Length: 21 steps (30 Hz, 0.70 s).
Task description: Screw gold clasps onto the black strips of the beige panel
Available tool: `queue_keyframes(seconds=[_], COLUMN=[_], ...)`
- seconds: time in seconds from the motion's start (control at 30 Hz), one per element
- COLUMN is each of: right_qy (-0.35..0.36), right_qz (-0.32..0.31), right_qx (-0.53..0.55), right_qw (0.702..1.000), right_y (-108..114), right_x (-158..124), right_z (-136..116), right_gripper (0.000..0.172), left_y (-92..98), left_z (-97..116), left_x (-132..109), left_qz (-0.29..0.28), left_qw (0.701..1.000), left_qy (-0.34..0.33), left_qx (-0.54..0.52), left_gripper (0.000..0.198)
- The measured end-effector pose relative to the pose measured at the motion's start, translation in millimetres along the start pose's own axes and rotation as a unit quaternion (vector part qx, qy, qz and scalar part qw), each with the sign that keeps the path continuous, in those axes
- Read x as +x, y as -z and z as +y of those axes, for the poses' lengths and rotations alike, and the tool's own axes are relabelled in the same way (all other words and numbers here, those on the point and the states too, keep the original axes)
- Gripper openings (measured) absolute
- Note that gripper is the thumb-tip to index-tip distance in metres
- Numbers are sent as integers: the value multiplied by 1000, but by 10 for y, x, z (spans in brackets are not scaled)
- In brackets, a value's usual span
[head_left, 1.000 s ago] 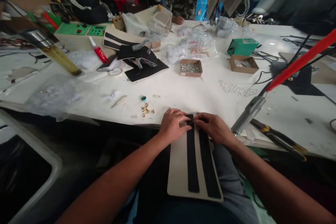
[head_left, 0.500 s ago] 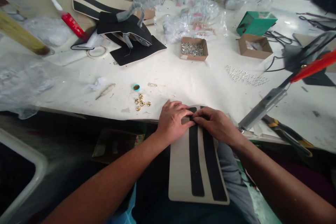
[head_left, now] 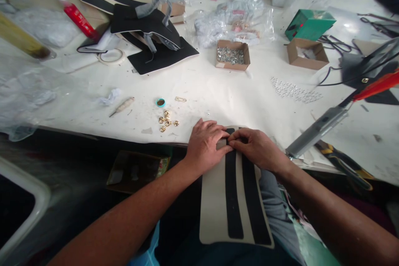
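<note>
A beige panel with two long black strips [head_left: 234, 199] slopes from my lap up to the front edge of the table. My left hand [head_left: 206, 146] holds the panel's upper part, its thumb and forefinger bent around a spot on the left strip. At that spot the thumb and forefinger of my right hand [head_left: 257, 147] are pinched together. Whatever lies between those fingertips is too small or hidden to make out. Several gold-coloured metal fittings [head_left: 167, 122] lie on the table to the left of my hands, near a small blue-rimmed cap [head_left: 160, 102].
A pointed tool [head_left: 122, 107] lies at left, a box of small metal parts [head_left: 232, 55] farther back. Black-and-beige panels [head_left: 146, 33] are piled behind. At right are rows of clear studs [head_left: 295, 89], a grey-handled tool [head_left: 318, 131] and pliers [head_left: 344, 162].
The camera view has shifted slightly, so the table things sit a little differently in the picture. Both hands keep nearly the same hold on the panel.
</note>
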State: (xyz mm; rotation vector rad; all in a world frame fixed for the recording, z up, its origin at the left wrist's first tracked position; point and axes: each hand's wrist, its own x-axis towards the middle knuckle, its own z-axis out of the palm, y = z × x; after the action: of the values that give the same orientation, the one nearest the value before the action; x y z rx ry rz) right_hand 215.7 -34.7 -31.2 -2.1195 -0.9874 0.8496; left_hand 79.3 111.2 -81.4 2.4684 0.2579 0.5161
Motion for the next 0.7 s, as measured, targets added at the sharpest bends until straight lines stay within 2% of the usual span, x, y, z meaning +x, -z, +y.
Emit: queue_keyframes(seconds=[0.17,0.37,0.7], right_qy=[-50,-112,-71], right_qz=[21,-94,-58], right_qx=[26,132,83], right_qw=[998,980,992], right_y=[-3,115,96], right_x=[43,194,93], right_z=[3,33,17], right_gripper=[16,18,13], left_y=[-3,13,4], left_z=[-8,-5,9], left_x=[-3,-7,-15], left_qz=[1,-1,7], left_qw=[1000,1000,1000], left_qy=[-3,-5,-12], left_qx=[3,9,21], left_gripper=[31,32,32])
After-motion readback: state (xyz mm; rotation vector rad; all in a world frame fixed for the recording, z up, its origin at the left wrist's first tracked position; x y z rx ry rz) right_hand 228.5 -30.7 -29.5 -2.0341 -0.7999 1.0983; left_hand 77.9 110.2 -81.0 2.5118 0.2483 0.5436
